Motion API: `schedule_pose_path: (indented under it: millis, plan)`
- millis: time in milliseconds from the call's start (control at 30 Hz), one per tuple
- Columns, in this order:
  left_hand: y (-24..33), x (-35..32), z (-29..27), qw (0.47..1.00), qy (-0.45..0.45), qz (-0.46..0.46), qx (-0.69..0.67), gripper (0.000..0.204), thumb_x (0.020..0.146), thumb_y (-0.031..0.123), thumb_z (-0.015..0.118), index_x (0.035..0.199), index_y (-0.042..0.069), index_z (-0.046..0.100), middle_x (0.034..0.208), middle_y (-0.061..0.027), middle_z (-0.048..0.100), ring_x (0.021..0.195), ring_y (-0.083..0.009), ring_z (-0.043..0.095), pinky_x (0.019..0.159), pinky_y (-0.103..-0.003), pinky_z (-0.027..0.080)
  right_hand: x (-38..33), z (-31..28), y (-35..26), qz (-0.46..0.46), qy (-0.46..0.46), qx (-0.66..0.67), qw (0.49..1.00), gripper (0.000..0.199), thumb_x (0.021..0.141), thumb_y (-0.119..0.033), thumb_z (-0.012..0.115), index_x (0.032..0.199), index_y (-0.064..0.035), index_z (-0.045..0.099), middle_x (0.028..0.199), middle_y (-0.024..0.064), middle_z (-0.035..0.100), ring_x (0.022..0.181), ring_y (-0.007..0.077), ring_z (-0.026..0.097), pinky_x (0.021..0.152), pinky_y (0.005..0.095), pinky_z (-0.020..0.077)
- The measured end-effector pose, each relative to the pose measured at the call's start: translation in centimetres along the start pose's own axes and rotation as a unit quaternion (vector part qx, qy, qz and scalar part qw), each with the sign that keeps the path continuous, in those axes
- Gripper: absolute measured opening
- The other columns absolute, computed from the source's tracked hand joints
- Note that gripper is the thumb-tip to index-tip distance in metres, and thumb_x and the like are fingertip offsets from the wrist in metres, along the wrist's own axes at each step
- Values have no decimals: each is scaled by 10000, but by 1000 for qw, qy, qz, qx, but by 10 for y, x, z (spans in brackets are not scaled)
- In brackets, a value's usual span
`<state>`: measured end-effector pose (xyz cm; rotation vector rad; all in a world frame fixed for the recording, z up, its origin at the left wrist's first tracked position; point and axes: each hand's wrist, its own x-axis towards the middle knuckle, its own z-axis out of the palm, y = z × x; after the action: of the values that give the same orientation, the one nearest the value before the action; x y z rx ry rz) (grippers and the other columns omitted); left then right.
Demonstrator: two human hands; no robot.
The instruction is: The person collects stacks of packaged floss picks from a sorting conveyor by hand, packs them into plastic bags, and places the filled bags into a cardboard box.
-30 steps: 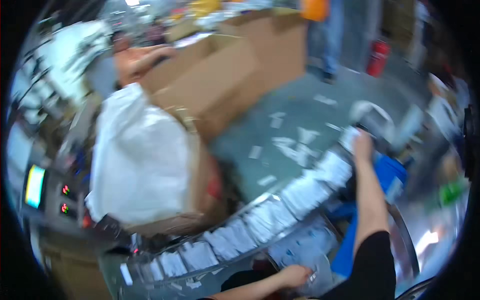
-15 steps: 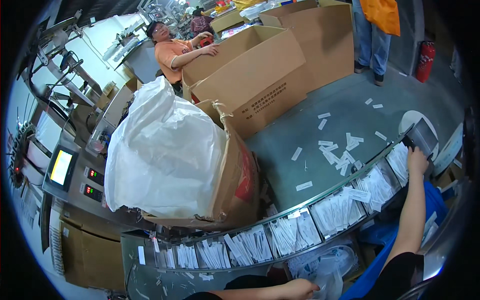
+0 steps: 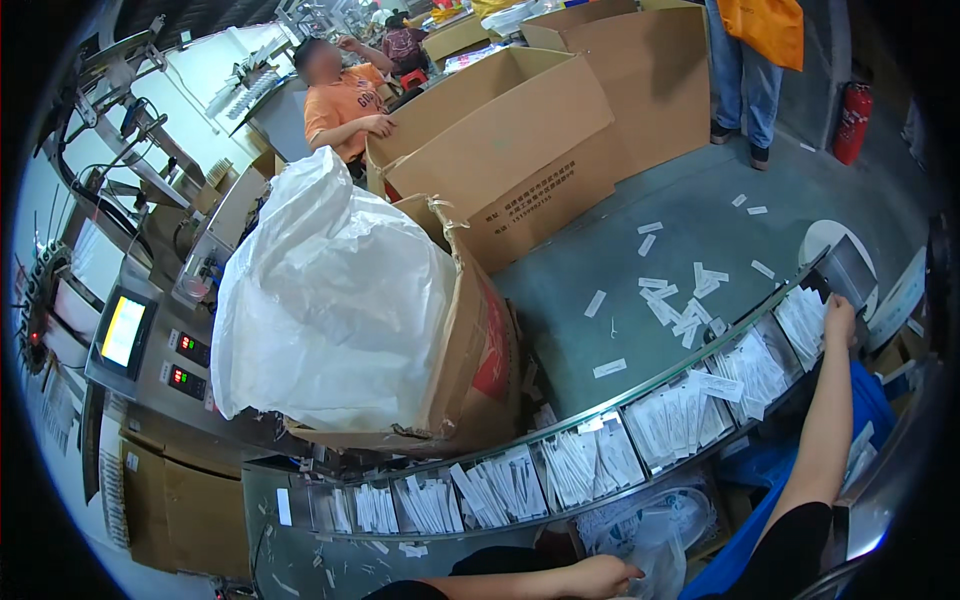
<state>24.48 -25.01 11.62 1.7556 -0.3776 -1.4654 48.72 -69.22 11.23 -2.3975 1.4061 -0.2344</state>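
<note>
My right hand (image 3: 840, 322) is at the far right end of a curved conveyor (image 3: 590, 515), its fingers curled by the rim of the last compartment; what they grip, if anything, is hidden. Slim white packets (image 3: 800, 325) lie in that compartment, beside the hand. More packets (image 3: 675, 425) fill the conveyor's other compartments in loose, leaning rows. At the lower edge, my left hand (image 3: 603, 577) is closed with its fingertips against a clear plastic bag (image 3: 660, 565), which it seems to pinch. White material shows behind the bag, under the conveyor.
An open carton (image 3: 480, 360) with a white liner (image 3: 330, 300) stands beyond the conveyor, near a control panel (image 3: 125, 335). Larger cartons (image 3: 510, 160) stand farther back, with a person in orange (image 3: 340, 105) behind. Packets (image 3: 680, 310) litter the floor; a fire extinguisher (image 3: 852, 125) stands far right.
My right hand has shifted slightly right and nearer, away from the dark end piece. My left hand is nearly still. The person in orange has raised one hand toward the head.
</note>
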Motion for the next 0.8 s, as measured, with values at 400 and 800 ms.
schedule_pose_path:
  millis: [400,800]
  plan:
    - [-15,2,18,977,19,143,156,164,753,221,519,834,116,615,578,-91,553,502,-229,523,478,-346,407,-27,-19,-6,-196,304,438,823,388,794,-97,509,1167,-121,406,989,93,481,819,190,531,683,290,428]
    - [-27,22,56,948,1,243,206,348,723,163,399,1025,58,537,866,-214,570,823,-361,540,723,-419,417,-294,-86,-101,-193,-183,614,743,398,728,0,517,1113,-55,430,816,-9,457,603,44,408,503,169,337]
